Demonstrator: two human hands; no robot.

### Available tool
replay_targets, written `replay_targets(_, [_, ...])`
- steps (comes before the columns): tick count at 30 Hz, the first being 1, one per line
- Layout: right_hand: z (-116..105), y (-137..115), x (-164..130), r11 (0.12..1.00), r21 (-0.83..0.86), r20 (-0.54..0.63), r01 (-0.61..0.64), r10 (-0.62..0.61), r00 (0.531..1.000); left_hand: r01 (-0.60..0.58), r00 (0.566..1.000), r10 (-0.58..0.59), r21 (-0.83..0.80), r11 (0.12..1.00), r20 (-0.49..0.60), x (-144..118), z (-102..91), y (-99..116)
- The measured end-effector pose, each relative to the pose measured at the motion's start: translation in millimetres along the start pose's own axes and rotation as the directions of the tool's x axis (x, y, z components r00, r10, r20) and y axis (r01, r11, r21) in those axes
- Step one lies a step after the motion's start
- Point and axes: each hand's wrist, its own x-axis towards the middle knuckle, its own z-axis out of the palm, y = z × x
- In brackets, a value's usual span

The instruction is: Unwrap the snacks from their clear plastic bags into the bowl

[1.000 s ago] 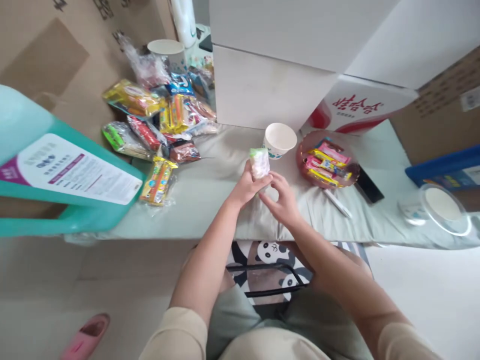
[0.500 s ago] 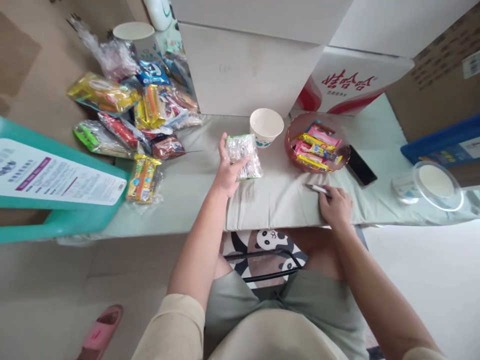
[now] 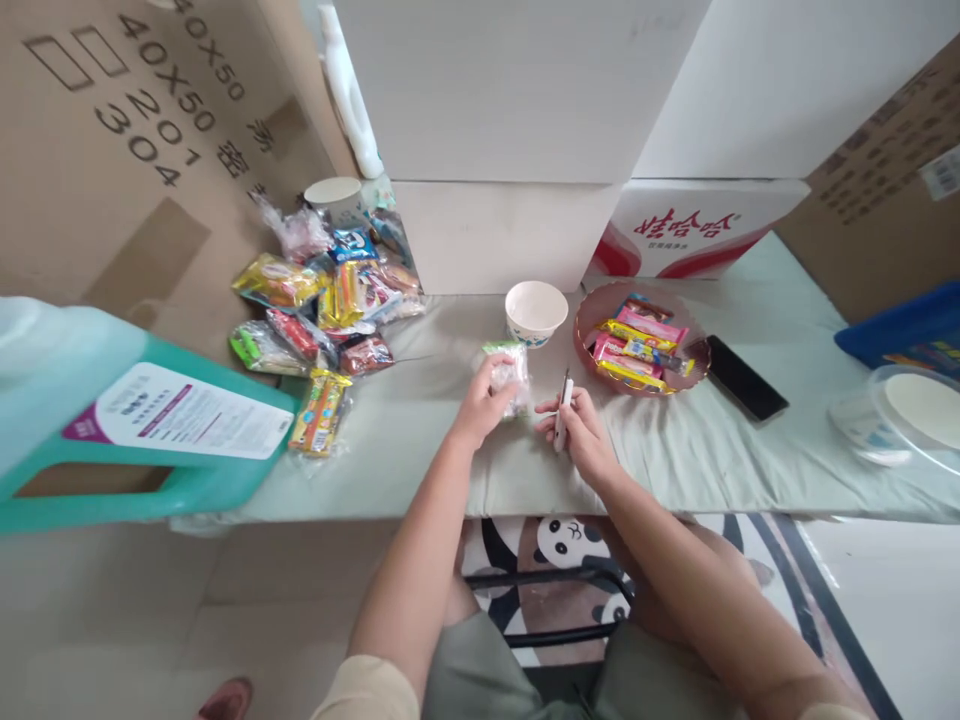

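- The left hand (image 3: 480, 405) has its grip closed around a small clear snack packet (image 3: 510, 375) with a green top edge. It holds the packet a little above the cloth on the counter (image 3: 420, 400), turned toward the other hand, so that the packet is steady and its side is free.
- The right hand (image 3: 581, 435) has its grip closed on a slim white tool (image 3: 560, 410), maybe a small cutter or pen; I cannot tell which. The tool stands nearly upright with its tip up, just beside the packet but not touching it.
- Both hands meet at the front middle of the counter, near the person's body, where the work is easy to see.
- Just behind the packet stands 1 white paper bowl (image 3: 535, 312), open side up.
- To the right of the bowl, a pink plate (image 3: 686, 375) carries several wrapped candy bars, and a black phone (image 3: 746, 364) lies flat beside it.
- To the left, farther back, a pile of snack packets (image 3: 322, 295) lies loose, with 1 paper cup (image 3: 336, 200) behind it.
- At the far left a teal jug (image 3: 112, 420) lies on its side.
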Motion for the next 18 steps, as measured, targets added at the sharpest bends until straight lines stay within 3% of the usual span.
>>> replay_targets(4, [8.4, 2.6, 2.5, 0.992, 0.114, 0.067, -0.056, 0.048, 0.997, -0.076, 0.993, 0.068, 0.082, 0.994, 0.097, -9.0, -5.7, 1.3])
replay_targets(9, [5.2, 6.0, 1.4, 0.986, 0.164, 0.137, -0.031, 0.009, 0.991, 0.028, 0.994, -0.042, 0.135, 0.990, 0.098, -10.2, -5.6, -8.3])
replay_targets(13, [3.2, 14.7, 3.4, 0.991, 0.131, 0.074, 0.018, -0.028, 0.997, 0.038, 0.991, -0.056, 0.147, 0.988, 0.124, -7.5, -7.4, -9.6])
replay_targets(18, [-4.7, 9.7, -3.8, 0.996, 0.085, 0.017, -0.013, 0.012, 1.000, -0.040, 0.992, -0.002, 0.321, 0.946, 0.130, -6.9, -22.7, -6.4])
